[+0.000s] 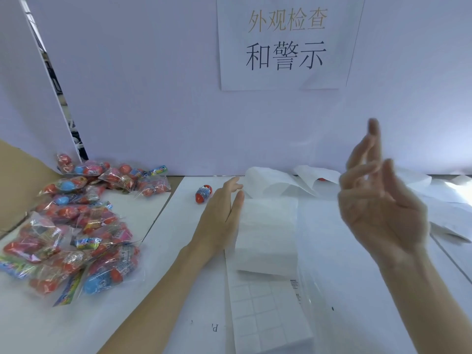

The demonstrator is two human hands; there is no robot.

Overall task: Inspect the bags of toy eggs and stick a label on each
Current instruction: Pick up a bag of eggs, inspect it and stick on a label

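Both hands released: left hand [221,213] flat against the label sheet [268,284], right hand [380,200] raised above it, bags of toy eggs [76,226] heaped well left of it.

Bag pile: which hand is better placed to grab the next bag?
Left, probably. The left hand lies low and open on the table, nearer the bag pile; the right hand is raised, empty, on the far side.

The paper sign [286,42] on the back wall reads "外观检查 和警示"; the label sheet [268,302] shows "NING", partly hidden.
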